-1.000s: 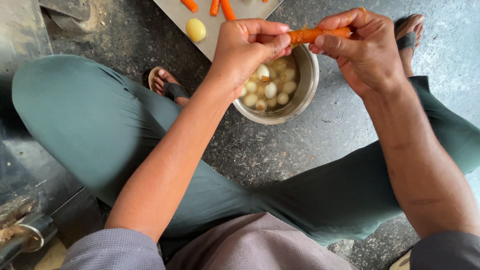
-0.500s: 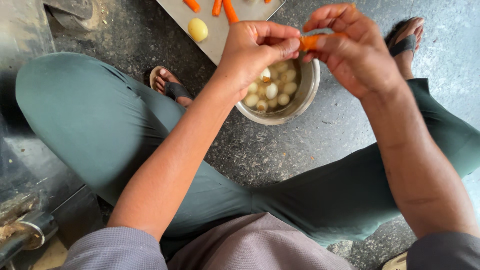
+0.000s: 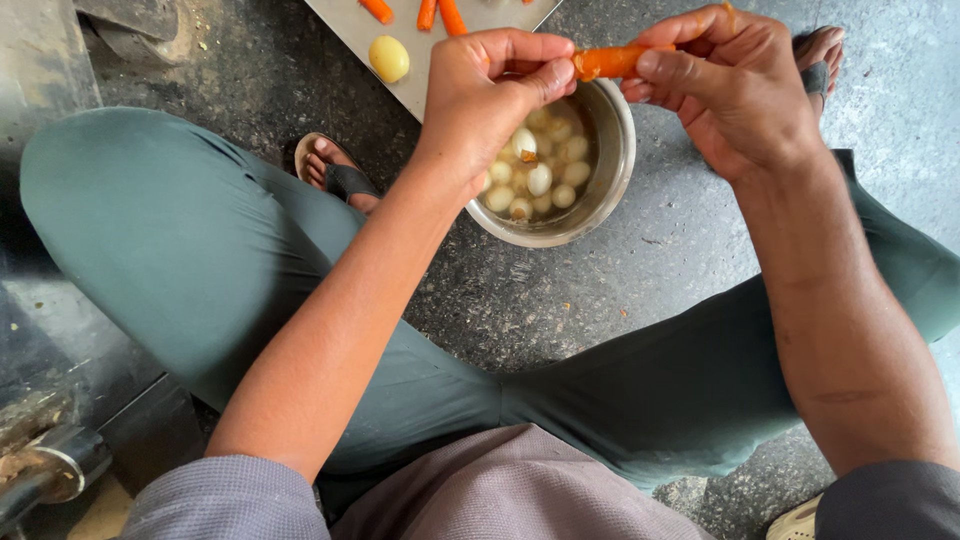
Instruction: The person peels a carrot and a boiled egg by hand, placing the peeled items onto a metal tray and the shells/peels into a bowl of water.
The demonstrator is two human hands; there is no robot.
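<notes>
Both hands hold an orange carrot (image 3: 608, 62) level above a steel bowl (image 3: 622, 170). My right hand (image 3: 740, 90) wraps its fingers around the carrot's right part. My left hand (image 3: 490, 90) is closed at the carrot's left end, thumb pressed against it. Whatever else that hand may hold is hidden by its fingers. The bowl stands on the dark stone floor between my crossed legs and contains several small pale peeled round pieces (image 3: 540, 178).
A pale board (image 3: 425, 75) at the top carries carrot pieces (image 3: 440, 14) and one yellow round piece (image 3: 389, 58). My sandalled feet (image 3: 340, 175) flank the bowl. A metal object (image 3: 45, 470) sits at the lower left.
The stretch of carrot showing between the hands got shorter half a second ago and is a little longer again now. Both hands stay above the bowl.
</notes>
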